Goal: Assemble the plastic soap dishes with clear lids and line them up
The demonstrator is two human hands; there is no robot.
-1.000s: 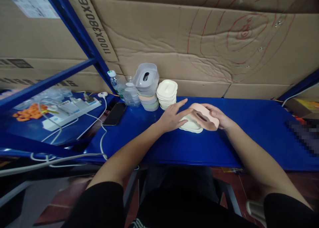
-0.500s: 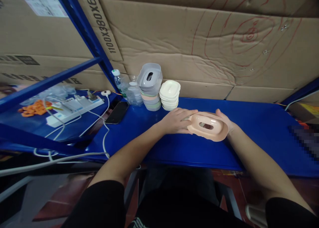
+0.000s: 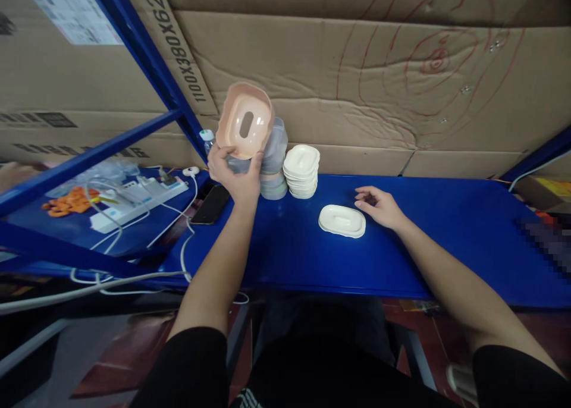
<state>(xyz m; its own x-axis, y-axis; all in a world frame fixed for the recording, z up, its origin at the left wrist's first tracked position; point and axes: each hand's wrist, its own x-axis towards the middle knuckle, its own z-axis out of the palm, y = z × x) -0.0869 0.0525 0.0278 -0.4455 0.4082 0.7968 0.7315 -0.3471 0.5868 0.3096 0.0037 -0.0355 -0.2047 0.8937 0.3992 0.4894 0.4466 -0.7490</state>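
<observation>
My left hand (image 3: 238, 179) grips the lower edge of a peach plastic dish (image 3: 257, 112) with an oval slot in its floor, thumb inside the near rim. The dish is raised and tilted in front of a stack of grey, peach and green dishes (image 3: 273, 185), partly hiding it. My right hand (image 3: 379, 207) is held over the blue table with fingers loosely curved and apart, holding nothing. Just left of it, not touching, a cream oval dish (image 3: 342, 220) lies on the table. A stack of similar cream pieces (image 3: 302, 170) stands near the cardboard wall.
A clear bottle (image 3: 207, 139) with a white cap shows behind my left hand. A black phone (image 3: 209, 204) lies at the table's left. Beyond the blue post are a white power strip (image 3: 138, 203), cables and orange pieces (image 3: 71, 201). Another person's hand (image 3: 18, 176) appears far left.
The peach dish was between both hands over the table. My left hand has carried it up and left to the stack; my right hand has let go. The cream dish now shows.
</observation>
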